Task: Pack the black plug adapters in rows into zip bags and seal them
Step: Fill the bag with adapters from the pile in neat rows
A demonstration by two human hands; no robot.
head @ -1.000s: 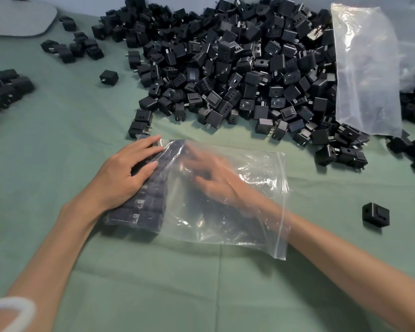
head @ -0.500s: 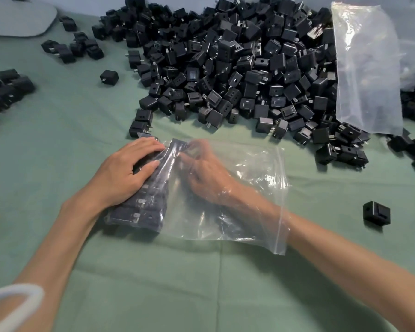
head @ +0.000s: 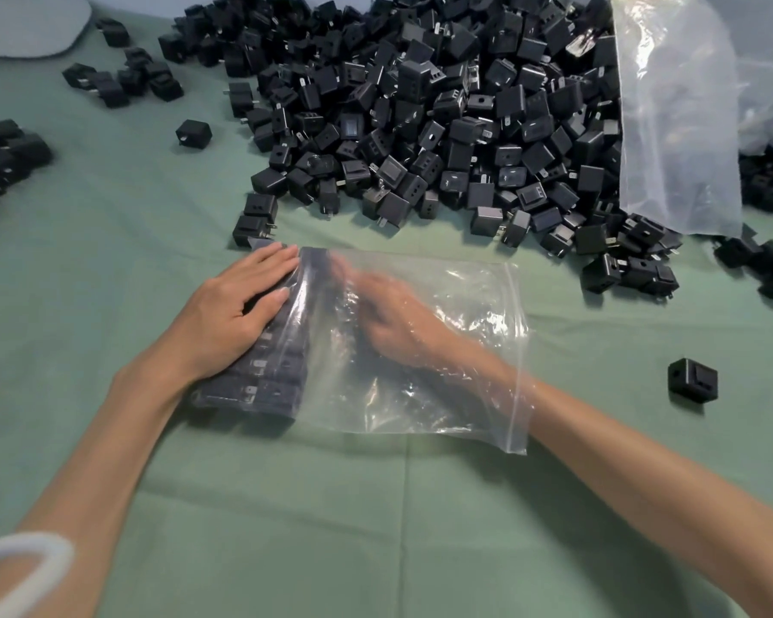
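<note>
Green counter [head: 108, 216]: limp, slippery-looking zip bag [head: 465, 296] with one row of rigid plug adapters [head: 264, 381].
Left hand [head: 237, 314] lies flat, pinning them; right hand [head: 393, 318] is inside, its grip unclear. The bag is probably best held by its mouth.

Clear plastic zip bag [head: 465, 305] sits right in front of the black plug adapter pile [head: 420, 104], with a row of adapters [head: 268, 376] inside its left end.

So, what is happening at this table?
A person is filling a zip bag on the green cloth. The left hand lies flat on the bag, over a row of adapters at its closed end. The right hand is inside, through the open mouth. It is blurred, so I cannot tell if it holds anything. The bag is not yet sealed. A big pile of loose ones lies behind.
</note>
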